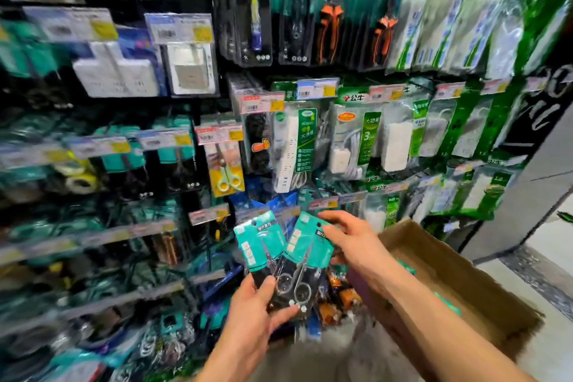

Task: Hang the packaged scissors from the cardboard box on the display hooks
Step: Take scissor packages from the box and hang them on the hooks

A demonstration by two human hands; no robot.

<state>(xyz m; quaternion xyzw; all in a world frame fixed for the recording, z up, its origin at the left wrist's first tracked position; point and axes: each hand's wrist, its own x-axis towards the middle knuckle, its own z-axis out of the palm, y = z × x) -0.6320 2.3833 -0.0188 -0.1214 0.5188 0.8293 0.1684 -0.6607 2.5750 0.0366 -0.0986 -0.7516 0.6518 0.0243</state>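
Shop shelving, smeared by motion, fills the view, with the open cardboard box at lower right as the fixed mark. Nearest, just left of the box, the left hand grips the handle ends of two packaged scissors, thumb across the front and fingers curled behind, so the pair fans upward in a V. Each pack's long axis runs up and away from that hand, with the teal header card and hang hole at the far end. The right hand reaches in from the box side, its forearm crossing the box's left rim. Its thumb and fingers appear to pinch the top corner of the right packet, while the left packet stands free of it. Being nearer the hang hole, that hand should, I judge, draw its packet out and lead it hole-first. Farther, up and left of the box, the display hooks sit behind price labels, their tips too blurred to pick out.
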